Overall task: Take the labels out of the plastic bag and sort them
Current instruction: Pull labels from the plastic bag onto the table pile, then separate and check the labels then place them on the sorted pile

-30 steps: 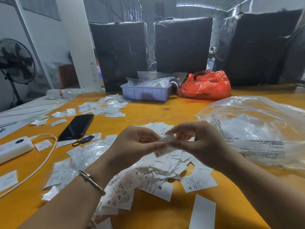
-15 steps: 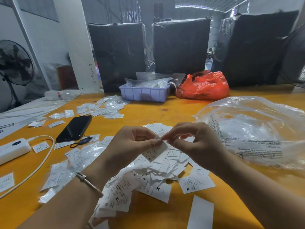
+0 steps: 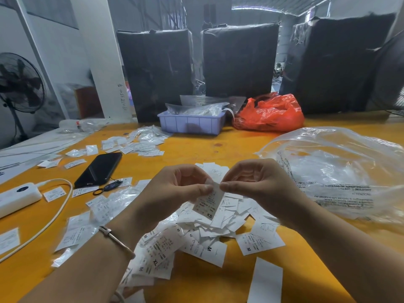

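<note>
My left hand (image 3: 175, 191) and my right hand (image 3: 255, 182) both pinch the top edge of one small white label (image 3: 208, 203) marked XS, held just above the table. Under it lies a loose pile of white size labels (image 3: 196, 239) marked S, M and XL. A large clear plastic bag (image 3: 341, 171) lies crumpled to the right of my right hand. More labels in small clear sleeves (image 3: 140, 142) are spread at the back left.
A black phone (image 3: 99, 169) lies left of my hands, with a white power bank (image 3: 17, 196) and its cable at the left edge. A lilac tray (image 3: 192, 124) and a red bag (image 3: 271, 113) sit at the back. The table top (image 3: 218, 285) is orange.
The label between my fingers has swung down and now hangs with its XS print facing me. Both hands stay together above the pile.
</note>
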Demonstrator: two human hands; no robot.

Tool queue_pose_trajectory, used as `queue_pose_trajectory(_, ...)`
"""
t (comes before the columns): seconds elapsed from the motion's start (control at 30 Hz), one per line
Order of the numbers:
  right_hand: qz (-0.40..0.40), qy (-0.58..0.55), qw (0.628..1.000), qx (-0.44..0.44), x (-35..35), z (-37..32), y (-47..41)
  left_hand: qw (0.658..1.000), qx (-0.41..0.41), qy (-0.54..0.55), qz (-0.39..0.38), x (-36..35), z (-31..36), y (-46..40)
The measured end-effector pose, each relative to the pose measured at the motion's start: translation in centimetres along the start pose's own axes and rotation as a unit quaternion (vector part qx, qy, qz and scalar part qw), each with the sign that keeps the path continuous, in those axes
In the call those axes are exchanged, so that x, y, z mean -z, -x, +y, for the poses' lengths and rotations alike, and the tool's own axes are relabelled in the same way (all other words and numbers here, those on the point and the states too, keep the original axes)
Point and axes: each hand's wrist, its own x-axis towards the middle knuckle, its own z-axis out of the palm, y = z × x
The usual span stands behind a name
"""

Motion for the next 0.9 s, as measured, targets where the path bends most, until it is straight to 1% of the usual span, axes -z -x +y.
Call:
queue_pose_trajectory(0.17, -0.037, 0.033, 0.999, -0.011, -0.2, 0.0, 0.0, 1.0, -0.013, -0.01, -0.008, -0.2, 0.1, 0.1)
queue_pose_trajectory(0.27, -0.016, 0.008, 1.0, -0.011, -0.3, -0.1, 0.0, 0.999, -0.018, -0.019, 0.019, -0.1, 0.1, 0.0)
queue_pose_trajectory(0.33, 0.007, 0.011, 1.0, -0.008, 0.1, -0.1, -0.1, 0.999, -0.008, -0.031, 0.038, 0.3, 0.3, 0.0)
queue_pose_trajectory(0.37, 0.03, 0.051, 0.998, -0.001, 0.4, 0.1, -0.2, 0.998, -0.003, -0.04, 0.049, 0.6, 0.4, 0.1)
queue_pose_trajectory(0.4, 0.064, 0.129, 0.99, 0.013, 0.9, 0.5, -0.3, 0.996, 0.001, -0.056, 0.063, 1.0, 0.5, 0.1)
queue_pose_trajectory(0.43, 0.101, 0.231, 0.967, 0.029, 1.3, 0.9, -0.4, 0.993, 0.011, -0.082, 0.079, 1.5, 0.6, 0.1)
queue_pose_trajectory(0.47, 0.137, 0.329, 0.933, 0.039, 1.8, 1.2, -0.5, 0.988, 0.028, -0.12, 0.091, 2.1, 0.6, 0.1)
queue_pose_trajectory(0.5, 0.171, 0.402, 0.899, 0.034, 2.3, 1.5, -0.6, 0.981, 0.053, -0.164, 0.094, 2.7, 0.5, 0.0)
queue_pose_trajectory(0.57, 0.211, 0.481, 0.851, -0.026, 3.5, 1.9, -0.6, 0.961, 0.115, -0.241, 0.074, 3.8, 0.5, 0.0)
queue_pose_trajectory(0.67, 0.209, 0.548, 0.798, -0.14, 5.4, 2.6, -0.8, 0.943, 0.172, -0.282, 0.037, 5.0, 0.6, 0.2)
queue_pose_trajectory(0.77, 0.172, 0.594, 0.747, -0.245, 6.6, 3.4, -0.9, 0.924, 0.183, -0.334, 0.013, 5.7, 0.1, 0.2)
queue_pose_trajectory(0.83, 0.138, 0.601, 0.733, -0.288, 7.1, 3.8, -0.9, 0.911, 0.179, -0.372, 0.015, 5.8, -0.5, 0.2)
queue_pose_trajectory(0.9, 0.114, 0.603, 0.727, -0.308, 7.2, 4.2, -0.8, 0.897, 0.178, -0.403, 0.025, 5.8, -0.9, 0.0)
